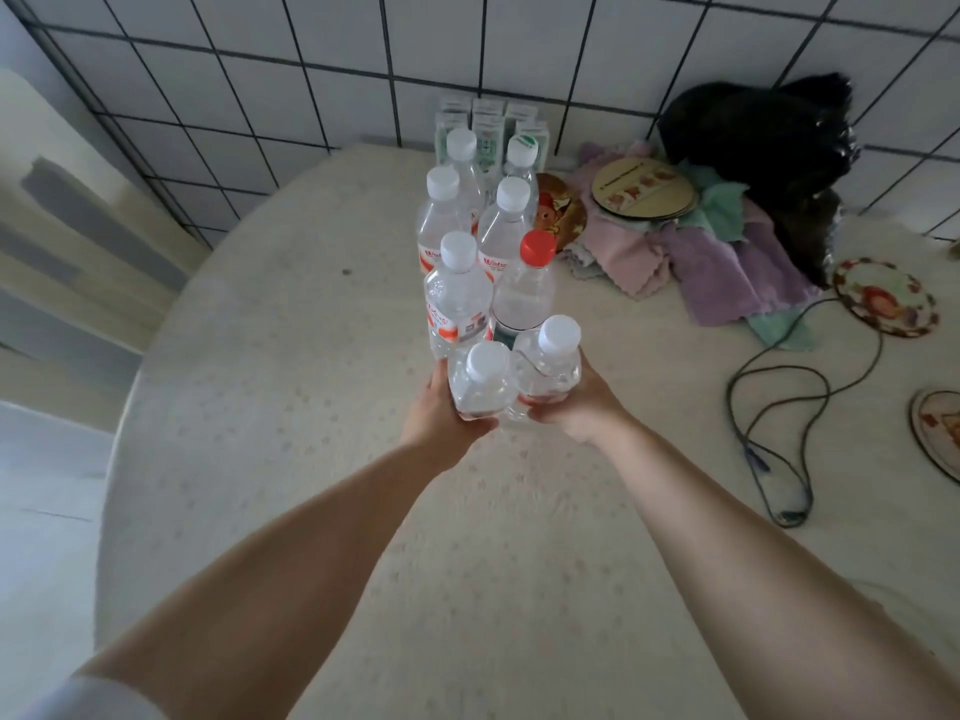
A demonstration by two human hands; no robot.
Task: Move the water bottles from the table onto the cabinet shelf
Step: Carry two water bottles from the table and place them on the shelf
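Observation:
Several clear water bottles stand in two rows on a round cream table (311, 459). My left hand (441, 413) grips the nearest left bottle (480, 379), which has a white cap. My right hand (576, 407) grips the nearest right bottle (550, 361), also white-capped. The two held bottles touch each other. Just behind them stand a white-capped bottle (457, 293) and a red-capped bottle (527, 293). More white-capped bottles (501, 220) continue toward the wall. No cabinet shelf shows in the frame.
Small cartons (488, 116) stand against the tiled wall behind the bottles. Folded cloths (701, 262), round coasters (641, 187) and a black bag (763, 142) lie to the right. A dark cable (769, 407) loops on the table's right side, near two decorated plates (883, 298).

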